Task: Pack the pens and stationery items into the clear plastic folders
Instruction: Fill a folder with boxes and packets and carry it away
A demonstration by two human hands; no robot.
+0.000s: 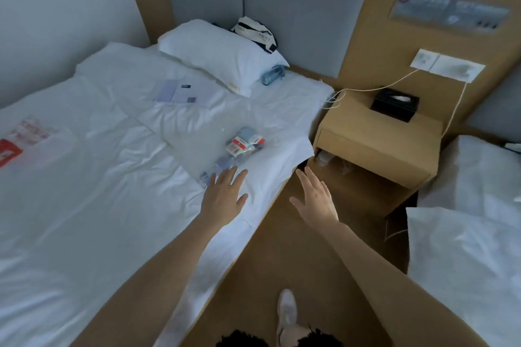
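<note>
A clear plastic folder [197, 146] lies flat on the white bed near its right edge. On it sits a small heap of packaged stationery [244, 144] with red and white labels, and more small packets [215, 170] lie at its near corner. My left hand [225, 194] hovers over the bed just in front of those packets, fingers straight and spread, holding nothing. My right hand [315, 197] is stretched out over the floor beside the bed edge, fingers straight, empty. Red and clear packages [22, 138] lie at the bed's far left.
A white pillow [220, 56], a bag [255, 32] and a bottle [272, 74] lie at the head of the bed; papers [181, 91] lie below the pillow. A wooden nightstand [377, 141] with a black tissue box [394, 104] stands right. A second bed [465, 248] is at far right.
</note>
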